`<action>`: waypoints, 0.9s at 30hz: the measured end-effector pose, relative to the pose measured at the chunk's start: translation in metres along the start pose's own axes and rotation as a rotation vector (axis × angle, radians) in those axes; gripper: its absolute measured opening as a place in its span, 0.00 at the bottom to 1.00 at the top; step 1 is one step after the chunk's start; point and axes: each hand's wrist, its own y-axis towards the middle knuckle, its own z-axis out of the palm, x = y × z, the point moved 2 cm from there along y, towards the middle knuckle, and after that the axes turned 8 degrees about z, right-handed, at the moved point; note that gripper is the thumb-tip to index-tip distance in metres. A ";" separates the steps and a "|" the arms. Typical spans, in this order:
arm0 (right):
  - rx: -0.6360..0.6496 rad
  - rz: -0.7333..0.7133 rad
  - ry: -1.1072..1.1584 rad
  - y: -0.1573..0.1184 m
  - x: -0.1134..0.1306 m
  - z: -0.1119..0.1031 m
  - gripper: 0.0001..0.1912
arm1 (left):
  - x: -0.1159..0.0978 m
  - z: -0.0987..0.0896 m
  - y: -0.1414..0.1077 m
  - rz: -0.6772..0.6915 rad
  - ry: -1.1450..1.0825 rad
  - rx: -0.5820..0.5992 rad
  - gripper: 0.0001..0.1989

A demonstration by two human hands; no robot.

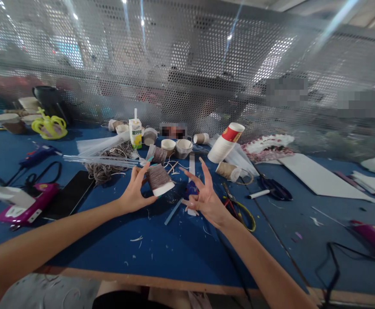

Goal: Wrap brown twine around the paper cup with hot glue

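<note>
A perforated panel (126,86) obscures the view beyond the blue table (161,257). The left hand (133,194) grips a yarn-wrapped cup (159,177); whether the right hand (209,205) pinches anything, I cannot tell.

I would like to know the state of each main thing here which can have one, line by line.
Left hand: closed on the wrapped cup
Wrapped cup: held tilted, white at one end
Right hand: fingers apart, some bent
Carton: upright, straw in
Paper cups: stacked, leaning
Loose yarn: heaped, tangled
Phone: flat, screen dark
White board: lying flat
</note>
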 end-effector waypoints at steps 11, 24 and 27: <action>-0.087 0.075 -0.228 0.005 -0.003 -0.005 0.22 | 0.013 0.004 0.007 -0.193 0.067 0.028 0.42; -0.295 -0.340 -0.879 0.018 0.000 0.005 0.16 | 0.013 0.010 0.009 -0.195 0.080 0.130 0.43; -0.203 -0.440 -1.184 0.035 0.015 0.021 0.19 | 0.015 0.012 0.009 -0.162 0.076 0.110 0.43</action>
